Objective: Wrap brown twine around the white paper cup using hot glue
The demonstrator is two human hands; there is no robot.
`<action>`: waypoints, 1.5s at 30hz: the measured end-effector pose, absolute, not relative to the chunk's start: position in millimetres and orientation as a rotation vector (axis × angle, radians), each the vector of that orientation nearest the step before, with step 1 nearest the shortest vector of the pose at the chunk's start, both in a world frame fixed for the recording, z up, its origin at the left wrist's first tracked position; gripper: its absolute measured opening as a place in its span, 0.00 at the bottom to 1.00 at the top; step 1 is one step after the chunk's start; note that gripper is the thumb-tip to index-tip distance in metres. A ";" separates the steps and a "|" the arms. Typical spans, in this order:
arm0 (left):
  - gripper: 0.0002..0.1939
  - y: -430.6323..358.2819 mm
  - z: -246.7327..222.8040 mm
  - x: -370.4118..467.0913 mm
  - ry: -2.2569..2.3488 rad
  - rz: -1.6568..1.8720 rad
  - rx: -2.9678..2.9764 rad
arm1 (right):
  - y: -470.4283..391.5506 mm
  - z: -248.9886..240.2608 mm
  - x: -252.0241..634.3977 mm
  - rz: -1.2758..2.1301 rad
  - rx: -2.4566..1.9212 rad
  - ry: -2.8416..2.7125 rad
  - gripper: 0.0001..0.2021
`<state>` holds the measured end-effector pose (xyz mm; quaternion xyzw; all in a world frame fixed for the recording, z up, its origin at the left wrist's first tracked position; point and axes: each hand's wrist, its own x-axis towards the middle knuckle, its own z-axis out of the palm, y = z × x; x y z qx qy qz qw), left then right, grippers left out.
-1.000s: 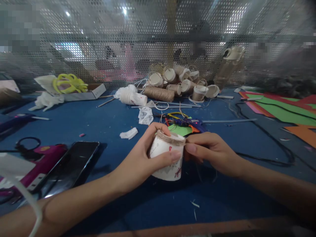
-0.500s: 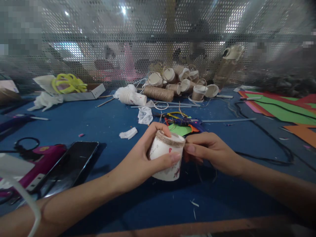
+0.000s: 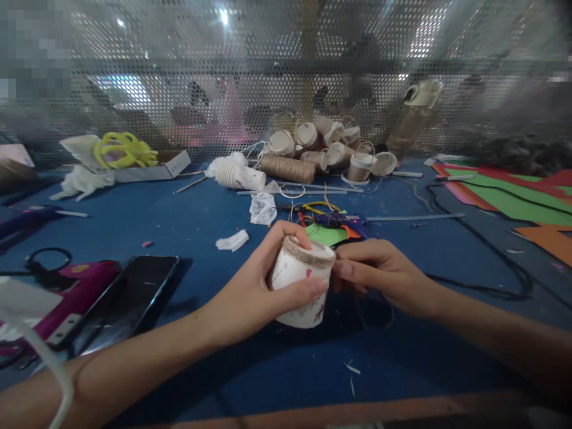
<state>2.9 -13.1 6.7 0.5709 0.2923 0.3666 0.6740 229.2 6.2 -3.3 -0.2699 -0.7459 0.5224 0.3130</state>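
My left hand (image 3: 268, 280) is wrapped round a white paper cup (image 3: 297, 313) with a red and dark print, its index finger over the rim and its thumb across the front. Several turns of brown twine (image 3: 308, 255) circle the cup just below the rim. At the cup's right side, my right hand (image 3: 379, 271) pinches the twine's end between thumb and fingers; a thin strand trails below it. Behind the cup lie a blue glue gun (image 3: 346, 221), yellow-handled pliers (image 3: 319, 207) and a piece of green paper (image 3: 327, 236).
Twine-wrapped cups (image 3: 338, 156), a twine spool (image 3: 287, 169) and stacked paper cups (image 3: 239, 177) lie along the perforated screen (image 3: 250, 77). A phone (image 3: 129, 298) and a magenta glue gun (image 3: 84, 292) are at left. Coloured sheets (image 3: 504, 187) and a black cable (image 3: 491, 262) lie at right.
Almost nothing differs. The cup has turned very slightly in my left hand, and both hands keep their places.
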 end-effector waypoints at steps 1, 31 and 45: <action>0.18 -13.0 7.2 3.2 0.656 0.823 1.284 | 6.0 -3.4 229.3 1.377 -0.715 -1.964 0.18; 0.26 -6.6 11.0 5.2 0.897 0.841 1.488 | -1.9 3.2 225.3 0.222 -0.490 -2.135 0.06; 0.26 -8.4 12.1 5.9 0.834 0.730 1.381 | -0.8 3.1 235.1 0.193 -0.390 -2.249 0.09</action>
